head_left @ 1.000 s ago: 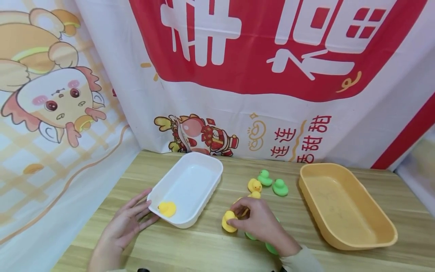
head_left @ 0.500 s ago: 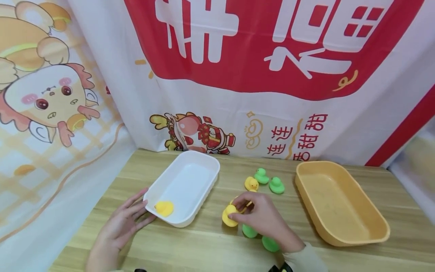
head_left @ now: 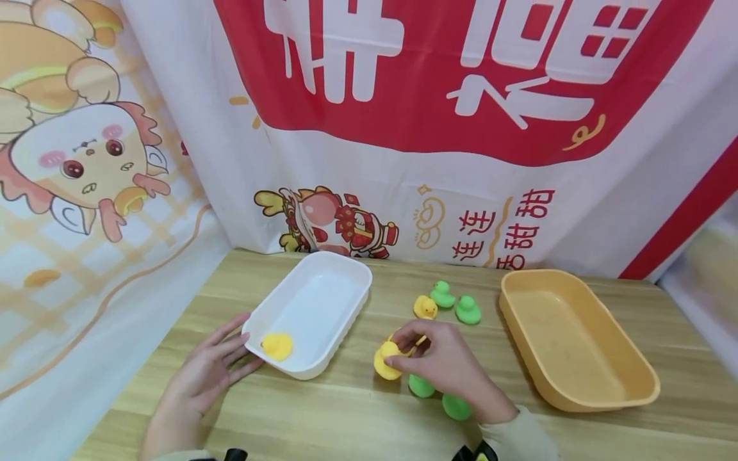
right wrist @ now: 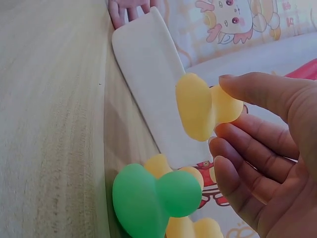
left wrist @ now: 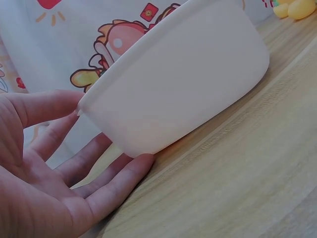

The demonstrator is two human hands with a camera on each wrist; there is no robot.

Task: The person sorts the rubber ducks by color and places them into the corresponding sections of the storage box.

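My right hand (head_left: 441,358) pinches a yellow rubber duck (head_left: 387,360) between thumb and fingers. The right wrist view shows this duck (right wrist: 195,106) held off the wooden table, thumb on its head. My left hand (head_left: 204,371) is at the near-left end of a white tray (head_left: 360,307). In the left wrist view the thumb touches the rim of the white tray (left wrist: 183,74), and spread fingers reach its lower edge. One yellow duck (head_left: 277,346) lies inside that tray. Close to my right hand are two green ducks, one nearer (head_left: 457,406) and one partly hidden (head_left: 421,385).
Farther back sit another yellow duck (head_left: 425,307) and two green ducks, one behind (head_left: 441,294) and one to its right (head_left: 468,310). An orange-yellow tray (head_left: 648,390) stands on the right. Printed cloth (head_left: 357,144) hangs at the table's back edge.
My right hand has shifted slightly up and away with the yellow duck, now covering a yellow duck seen behind it earlier. The left hand stays at the white tray. The head view has shifted slightly.
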